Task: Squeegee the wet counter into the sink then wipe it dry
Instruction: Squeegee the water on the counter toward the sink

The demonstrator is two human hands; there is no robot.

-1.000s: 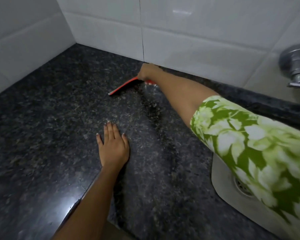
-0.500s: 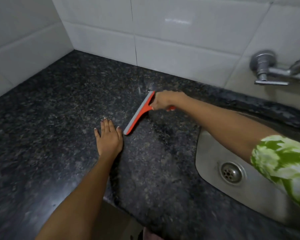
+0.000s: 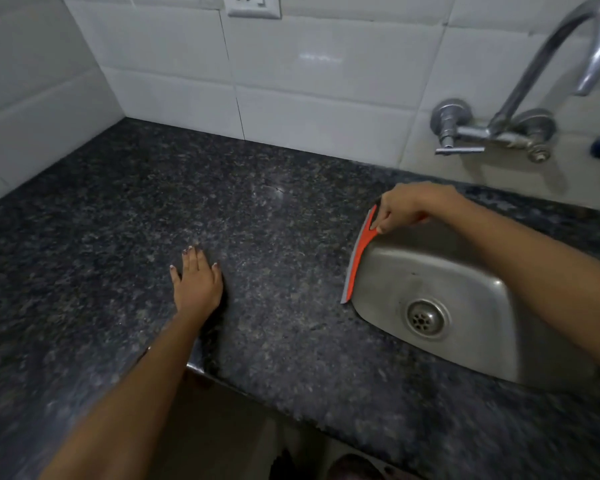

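Note:
My right hand (image 3: 404, 207) grips the handle of an orange squeegee (image 3: 358, 256) with a grey rubber blade. The blade lies along the left rim of the steel sink (image 3: 471, 327), right where the dark speckled granite counter (image 3: 257, 237) ends. A round drain (image 3: 425, 319) sits in the sink's bottom. My left hand (image 3: 196, 282) rests flat on the counter, fingers spread a little, well to the left of the squeegee.
A chrome wall tap (image 3: 520, 109) arches over the sink at the upper right. White tiled walls (image 3: 291, 84) close the counter at the back and left, with a socket (image 3: 253, 5) above. The counter's front edge (image 3: 229, 379) runs below my left forearm.
My right hand has dragged the squeegee from the back wall rightward across the counter to the sink's left rim. My left hand stays flat in place.

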